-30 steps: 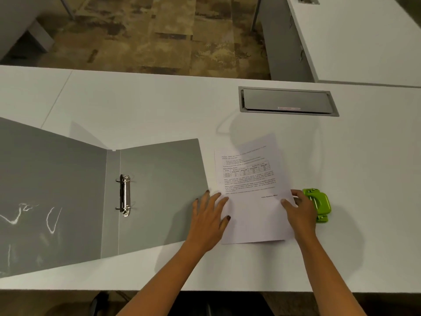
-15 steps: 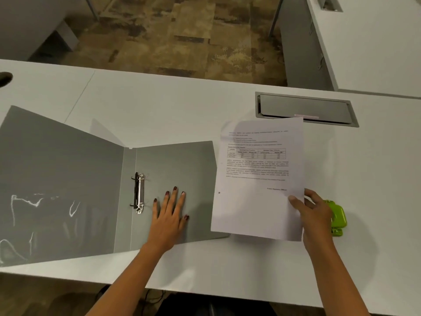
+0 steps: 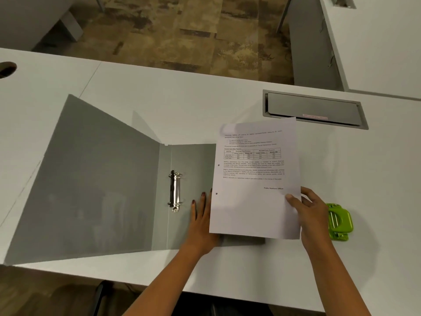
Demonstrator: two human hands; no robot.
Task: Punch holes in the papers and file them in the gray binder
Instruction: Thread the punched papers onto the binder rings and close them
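Observation:
The gray binder [image 3: 95, 192] lies open on the white desk, its metal ring mechanism [image 3: 175, 190] on the spine. My right hand [image 3: 311, 215] holds a printed paper [image 3: 252, 197] by its right edge, lifted above the binder's right flap. Two punched holes show along the paper's left edge. My left hand [image 3: 200, 221] rests flat on the right flap, fingers apart, partly hidden under the paper. A green hole punch [image 3: 339, 221] sits on the desk just right of my right hand.
A gray cable hatch [image 3: 314, 109] is set into the white desk [image 3: 182, 96] behind the paper. A round cable hole [image 3: 6, 69] lies at the far left. A second desk [image 3: 376, 42] stands at the back right. The near desk edge runs below the binder.
My right hand lifted the paper off the desk and carried it left over the binder. My left hand left the paper and came to rest on the binder's right flap.

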